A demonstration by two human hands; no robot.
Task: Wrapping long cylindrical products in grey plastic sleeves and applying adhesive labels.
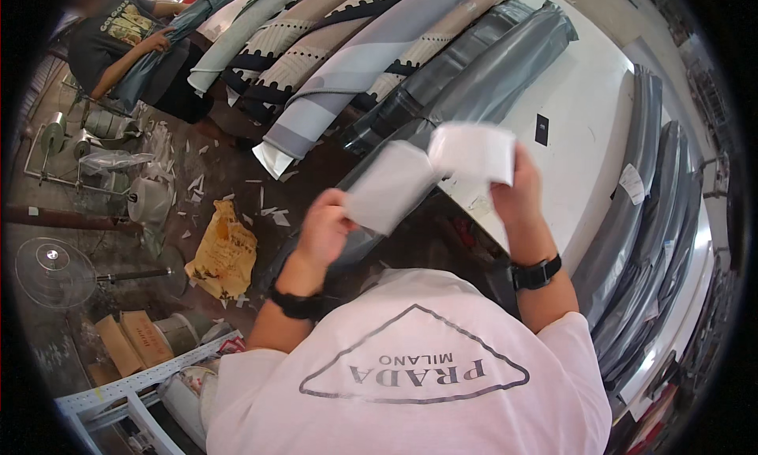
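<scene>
Two white paper sheets are up in front of the chest, one per hand. Left hand (324,228) pinches the lower sheet (388,187) at its bottom edge; right hand (517,188) grips the upper sheet (472,152) from its right side. Behind, grey wrapped rolls (474,76) lie across the white tabletop (584,116), a small black rectangular label (542,129) on it.

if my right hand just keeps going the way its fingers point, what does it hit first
Probably the grey wrapped roll lying past the white paper your right hand holds. The fingers point up and away, though depth is hard to judge here.
</scene>
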